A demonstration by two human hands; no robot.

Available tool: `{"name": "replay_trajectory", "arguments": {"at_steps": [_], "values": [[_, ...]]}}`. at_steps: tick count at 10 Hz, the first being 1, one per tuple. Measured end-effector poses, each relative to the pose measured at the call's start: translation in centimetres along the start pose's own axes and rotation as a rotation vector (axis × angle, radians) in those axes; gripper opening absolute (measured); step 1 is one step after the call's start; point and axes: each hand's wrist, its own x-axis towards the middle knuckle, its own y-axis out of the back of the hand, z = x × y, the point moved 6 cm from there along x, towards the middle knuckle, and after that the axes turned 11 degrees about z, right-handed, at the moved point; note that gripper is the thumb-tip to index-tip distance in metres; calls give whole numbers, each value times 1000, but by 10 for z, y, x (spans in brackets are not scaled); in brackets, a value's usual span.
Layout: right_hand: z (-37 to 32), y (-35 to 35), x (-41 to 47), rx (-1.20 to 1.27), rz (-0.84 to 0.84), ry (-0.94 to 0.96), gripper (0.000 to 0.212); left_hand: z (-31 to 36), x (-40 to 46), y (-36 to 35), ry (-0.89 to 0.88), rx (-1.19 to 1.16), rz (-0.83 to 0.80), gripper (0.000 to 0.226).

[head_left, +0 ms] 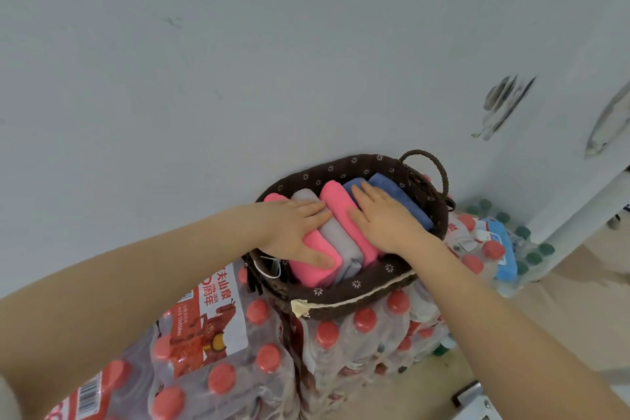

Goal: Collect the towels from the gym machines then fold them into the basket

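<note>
Five folded towels are lying side by side in a dark brown basket [354,286] with a flower-print liner. Both hands are resting flat on them, fingers straight and close together, gripping nothing.

Left hand [293,232]: palm down, pressing on the pink towel [317,269] at the left end of the row; fingertips are reaching onto the grey towel [341,242] beside it.

Right hand [385,218]: palm down, lying across a second pink towel [337,201] and the two blue towels [402,194] beyond it. The thumb is touching the pink one.

The hands are sitting apart, with the grey towel and part of the second pink towel showing between them.

A loop handle [429,164] is standing up at the basket's far rim, beyond the right hand. A thin white cord [272,266] is hanging inside the basket wall just under the left wrist.

The basket is sitting on shrink-wrapped packs of water bottles [361,334] with red caps, directly below both forearms. One more such pack [191,351], with a red-and-white label, is lying under the left forearm. A blue packet [504,249] is resting on bottles just right of the right forearm; green-capped bottles [531,249] are standing beyond it. A pale grey wall [238,61] is filling the view ahead of the hands.
</note>
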Motion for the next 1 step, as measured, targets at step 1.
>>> {"name": "replay_trajectory", "arguments": {"at_steps": [1], "values": [[12,13,-14,-69,142,-156,62,20,-12,14,-145,6,274,77]]}}
